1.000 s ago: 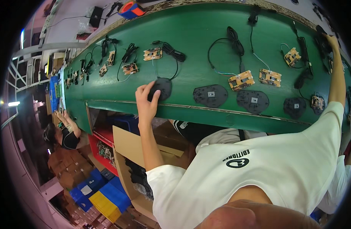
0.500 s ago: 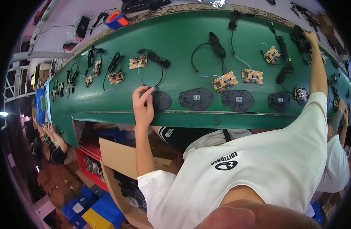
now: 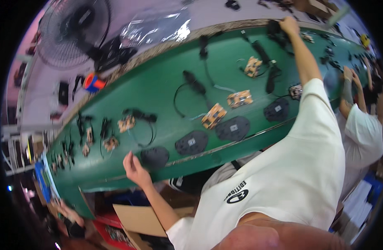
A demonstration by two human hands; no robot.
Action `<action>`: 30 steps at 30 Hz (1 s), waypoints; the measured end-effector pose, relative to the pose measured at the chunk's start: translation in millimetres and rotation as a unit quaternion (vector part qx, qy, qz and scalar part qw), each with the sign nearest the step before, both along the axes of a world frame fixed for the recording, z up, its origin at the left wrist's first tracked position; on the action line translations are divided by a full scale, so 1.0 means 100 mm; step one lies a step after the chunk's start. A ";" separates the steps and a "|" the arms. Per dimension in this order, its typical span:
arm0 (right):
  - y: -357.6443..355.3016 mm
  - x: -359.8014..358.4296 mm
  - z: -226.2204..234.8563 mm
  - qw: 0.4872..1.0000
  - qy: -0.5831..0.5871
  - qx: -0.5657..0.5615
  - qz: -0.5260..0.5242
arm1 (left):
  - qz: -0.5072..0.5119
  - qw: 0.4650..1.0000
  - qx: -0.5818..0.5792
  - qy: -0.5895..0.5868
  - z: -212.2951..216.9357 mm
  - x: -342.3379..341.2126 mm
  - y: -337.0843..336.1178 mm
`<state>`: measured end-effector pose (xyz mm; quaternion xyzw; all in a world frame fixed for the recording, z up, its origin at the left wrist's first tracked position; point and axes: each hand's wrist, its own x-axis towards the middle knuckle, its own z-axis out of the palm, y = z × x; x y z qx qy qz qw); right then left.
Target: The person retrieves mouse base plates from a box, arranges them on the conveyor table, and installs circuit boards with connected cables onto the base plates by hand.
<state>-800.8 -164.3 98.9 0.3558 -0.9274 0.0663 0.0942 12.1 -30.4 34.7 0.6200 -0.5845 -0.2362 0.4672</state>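
Dark oval base plate (image 3: 155, 157) flat near front edge of green workbench (image 3: 158, 83), just right of left hand (image 3: 136, 168). Left fingers loosely parted, nothing visible in grasp. Right hand (image 3: 290, 26) at far edge, against black cable bundle (image 3: 278, 33); finger closure too small to tell. Beyond plate, circuit board (image 3: 126, 123) with coiled black cable (image 3: 144, 116). Farther right, three similar plates (image 3: 191, 142) in row along front edge.

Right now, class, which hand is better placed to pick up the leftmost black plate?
Probably the left hand: it is just beside that black plate, while the right hand is stretched across the green table to a dark bundle.
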 end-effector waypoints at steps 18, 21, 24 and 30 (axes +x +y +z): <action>0.16 2.16 1.50 0.694 0.350 -0.403 0.482 | -0.161 0.947 -0.276 0.030 0.80 -1.29 -0.34; 0.17 2.17 1.34 0.714 0.338 -0.389 0.474 | -0.211 0.936 -0.265 0.095 0.82 -1.72 -0.38; 0.30 2.08 1.31 0.715 0.331 -0.417 0.452 | -0.276 0.920 -0.245 0.134 0.87 -2.07 -0.36; 0.83 3.06 1.43 0.624 0.284 -0.356 0.635 | -0.335 0.902 -0.144 0.231 1.25 -2.39 -0.25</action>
